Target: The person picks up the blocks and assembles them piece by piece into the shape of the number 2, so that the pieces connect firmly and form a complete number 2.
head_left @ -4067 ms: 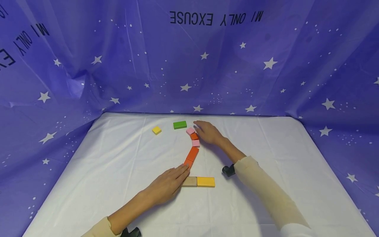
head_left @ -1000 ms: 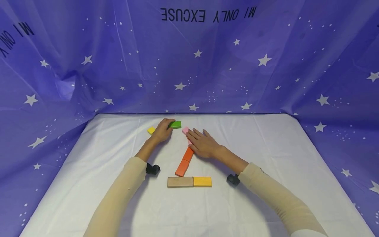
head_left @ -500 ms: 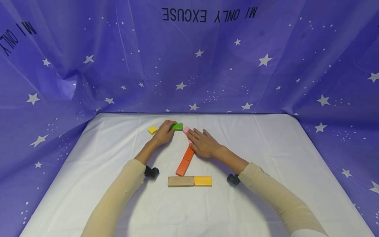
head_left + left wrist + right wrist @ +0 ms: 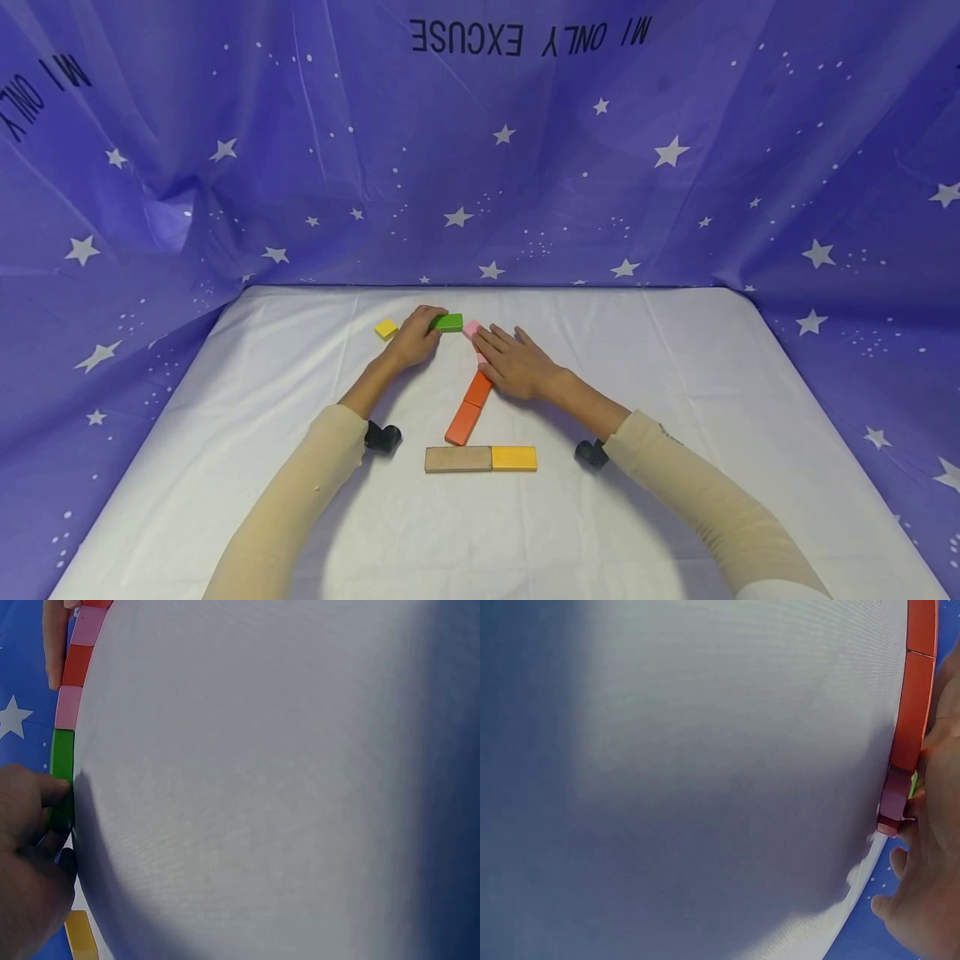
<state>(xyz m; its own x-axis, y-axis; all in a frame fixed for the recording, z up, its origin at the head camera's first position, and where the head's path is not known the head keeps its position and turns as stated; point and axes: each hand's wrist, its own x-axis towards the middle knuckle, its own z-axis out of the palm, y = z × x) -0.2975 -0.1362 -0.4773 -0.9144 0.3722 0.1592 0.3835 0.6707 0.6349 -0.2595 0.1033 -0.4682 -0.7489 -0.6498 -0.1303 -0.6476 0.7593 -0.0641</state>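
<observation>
In the head view, my left hand (image 4: 416,337) pinches the left end of a green block (image 4: 452,322) between thumb and fingers. The green block's right end is close to a small pink block (image 4: 472,328); in the left wrist view its end meets that pink block (image 4: 67,707). My right hand (image 4: 517,367) lies with fingers straight over the bend of the row, covering a small red block (image 4: 77,665) and most of a second pink block (image 4: 89,626). Two longer orange-red blocks (image 4: 478,389) run end to end toward me from under the right hand.
A tan block (image 4: 458,459) and a yellow block (image 4: 514,459) lie end to end across the near end of the row. A small yellow square block (image 4: 386,329) lies left of my left hand. The white-covered table (image 4: 637,533) backs onto a purple starry curtain (image 4: 555,183).
My left hand has left the near orange-red block and taken hold of the green block, sliding it slightly right and nearer. My right hand has moved onto the row's bend and lies still there.
</observation>
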